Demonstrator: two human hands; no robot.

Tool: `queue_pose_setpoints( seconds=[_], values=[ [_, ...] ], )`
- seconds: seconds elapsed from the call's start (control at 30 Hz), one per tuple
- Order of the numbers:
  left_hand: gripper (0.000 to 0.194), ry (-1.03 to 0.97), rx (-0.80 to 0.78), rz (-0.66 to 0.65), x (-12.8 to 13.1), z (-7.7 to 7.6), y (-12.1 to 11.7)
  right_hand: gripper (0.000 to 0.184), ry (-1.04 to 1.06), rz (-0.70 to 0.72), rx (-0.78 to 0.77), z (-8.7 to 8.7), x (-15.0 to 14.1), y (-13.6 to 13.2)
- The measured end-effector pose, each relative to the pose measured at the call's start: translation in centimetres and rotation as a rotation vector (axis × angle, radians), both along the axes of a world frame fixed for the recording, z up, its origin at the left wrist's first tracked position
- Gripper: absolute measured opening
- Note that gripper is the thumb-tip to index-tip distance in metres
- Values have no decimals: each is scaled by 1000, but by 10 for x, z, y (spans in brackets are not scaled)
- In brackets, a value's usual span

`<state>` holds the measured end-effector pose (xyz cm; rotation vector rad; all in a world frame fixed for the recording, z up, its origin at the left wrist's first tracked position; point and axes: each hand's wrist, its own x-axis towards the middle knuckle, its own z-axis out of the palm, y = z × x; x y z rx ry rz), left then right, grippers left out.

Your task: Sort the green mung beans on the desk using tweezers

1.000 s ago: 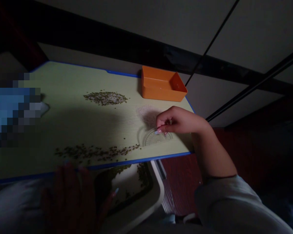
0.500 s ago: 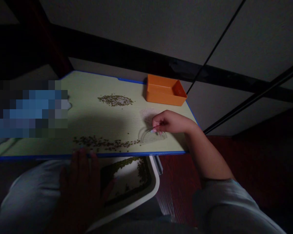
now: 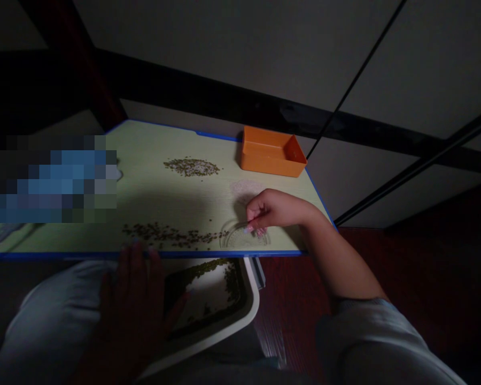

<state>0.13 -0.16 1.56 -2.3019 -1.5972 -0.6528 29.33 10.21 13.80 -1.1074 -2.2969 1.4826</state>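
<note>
A clear half-round protractor [image 3: 236, 236] lies against the tabletop near its front edge. My right hand [image 3: 278, 207] is closed, with fingers and thumb pinching the protractor's upper side. Just left of the protractor, a long strip of small greenish-brown grains [image 3: 168, 235] is scattered along the table; they look like mung beans. My left hand [image 3: 134, 299] is in shadow, fingers stretched out and somewhat apart. Its fingertips reach the table's blue front edge, below the strip, and it holds nothing visible. Behind my right hand lies a pale patch of fine grains [image 3: 246, 186].
An orange open box [image 3: 270, 160] stands at the back right of the pale table [image 3: 160, 200]. A mixed heap of green and white grains [image 3: 194, 167] lies farther back. Under the front edge, a white-rimmed tray [image 3: 250, 310] holds more green grains. A blurred blue patch covers the left.
My right hand has drawn the protractor toward the table's front edge and slightly left, uncovering more of the pale patch. My left hand has hardly moved.
</note>
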Motion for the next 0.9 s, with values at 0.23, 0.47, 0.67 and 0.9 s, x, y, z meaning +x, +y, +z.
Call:
queue_pose_setpoints(
  seconds=[0.23,0.47,0.67,0.9],
  values=[
    [90,14,-18,-5,-1,-2,-1,18,5,-42,88,-3,-12,-3],
    [87,23,-28,8,-1,-5,-1,20,-30,-39,214,-9,-24,-6],
    [86,39,-37,16,0,-4,-2,19,-41,-65,247,-11,-30,-6],
    [87,47,-40,3,-1,-6,-2,18,-32,-85,304,-19,-43,-7]
  ],
)
